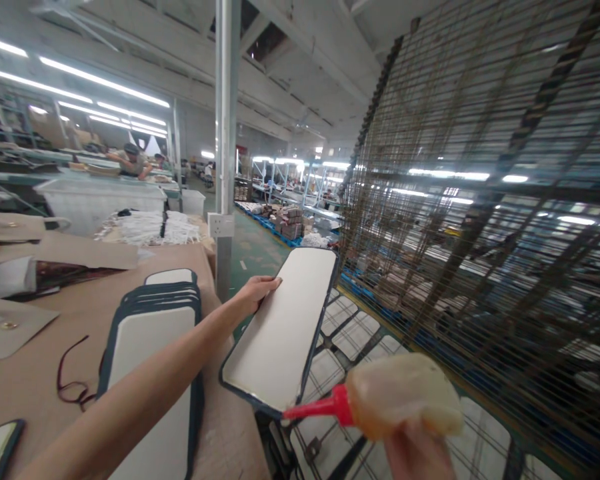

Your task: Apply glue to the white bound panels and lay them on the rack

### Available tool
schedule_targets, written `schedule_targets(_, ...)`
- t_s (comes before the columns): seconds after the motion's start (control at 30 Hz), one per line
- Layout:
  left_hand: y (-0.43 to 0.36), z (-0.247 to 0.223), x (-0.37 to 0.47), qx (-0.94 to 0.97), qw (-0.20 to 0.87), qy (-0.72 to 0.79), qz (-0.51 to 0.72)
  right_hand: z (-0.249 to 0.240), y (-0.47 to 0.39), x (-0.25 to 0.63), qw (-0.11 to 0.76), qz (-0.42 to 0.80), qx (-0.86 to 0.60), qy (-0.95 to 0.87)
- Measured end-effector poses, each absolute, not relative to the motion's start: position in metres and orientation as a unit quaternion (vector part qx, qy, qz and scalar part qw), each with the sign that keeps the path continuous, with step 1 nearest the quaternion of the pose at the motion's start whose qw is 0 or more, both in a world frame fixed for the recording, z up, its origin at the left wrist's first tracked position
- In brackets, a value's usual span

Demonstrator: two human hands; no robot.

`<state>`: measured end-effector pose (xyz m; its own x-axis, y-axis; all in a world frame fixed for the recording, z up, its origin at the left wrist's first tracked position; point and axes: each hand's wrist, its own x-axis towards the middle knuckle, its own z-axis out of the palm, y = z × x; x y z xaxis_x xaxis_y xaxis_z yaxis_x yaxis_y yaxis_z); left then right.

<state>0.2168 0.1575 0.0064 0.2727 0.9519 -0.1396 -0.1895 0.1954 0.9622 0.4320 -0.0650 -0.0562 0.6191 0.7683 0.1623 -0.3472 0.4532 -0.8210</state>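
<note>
My left hand [260, 292] grips the left edge of a long white panel [285, 327] with rounded corners and a dark border. The panel is held tilted, beyond the table's edge. In my right hand [420, 450] is a squeeze bottle [405, 393] of yellowish, cloudy plastic with a red nozzle. It lies nearly sideways, and the nozzle tip is at the panel's lower right corner; whether it touches I cannot tell. Left of the panel, a stack of similar dark-edged panels [155, 347] rests on the table, partly behind my left forearm.
A brown table [230, 427] carries dark-rimmed glasses [75, 387] and beige pieces [15, 320]. On the right, a tall wire rack [460, 167] stands upright above a lower rack level with several panels [345, 320] on it. A metal post [225, 133] rises ahead. Another person [133, 160] bends over a far table.
</note>
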Motion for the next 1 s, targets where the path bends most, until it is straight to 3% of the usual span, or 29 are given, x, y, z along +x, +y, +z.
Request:
schedule_targets(0.13, 0.147, -0.003, 0.229, 0.481, 0.638, 0.411, 0.438, -0.01, -0.022, 0.441, 0.858, 0.266, -0.327, -0.295)
schedule_targets(0.27, 0.129, -0.01, 0.238, 0.534, 0.629, 0.384, 0.414, 0.003, 0.017, 0.464, 0.868, 0.213, -0.319, -0.317)
schedule_targets(0.7, 0.107, 0.016, 0.226, 0.584, 0.723, 0.248, 0.273, -0.008, 0.017, 0.489, 0.88, 0.185, -0.318, -0.3)
schedule_targets(1.0, 0.129, 0.006, 0.224, 0.559, 0.713, 0.279, 0.319, -0.07, -0.029, 0.435, 0.803, 0.287, -0.355, -0.382)
